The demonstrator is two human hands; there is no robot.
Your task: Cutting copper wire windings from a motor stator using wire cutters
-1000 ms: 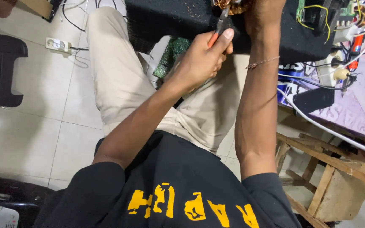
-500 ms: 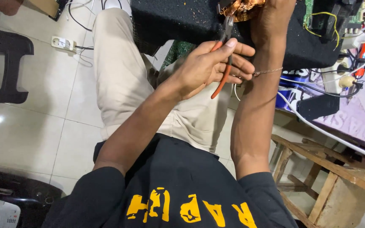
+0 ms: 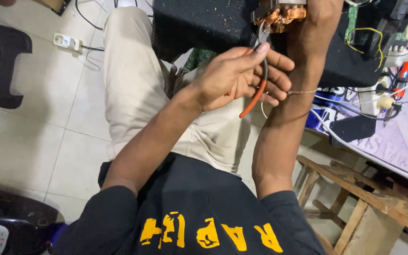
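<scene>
Two hands engaged: left hand (image 3: 242,78) grips orange-handled pliers (image 3: 257,71), nose against the copper-wound coil (image 3: 279,14) at the black bench's (image 3: 204,23) near edge; right hand's (image 3: 322,12) grasp cannot be determined.

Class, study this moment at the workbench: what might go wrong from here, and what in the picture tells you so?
1. The left hand grips the orange-handled pliers, whose tip is at the copper-wound motor part, right beside the right hand. A slip could nick that hand.
2. The metal tip might scrape or snap the fine copper strands it is working among.
</scene>
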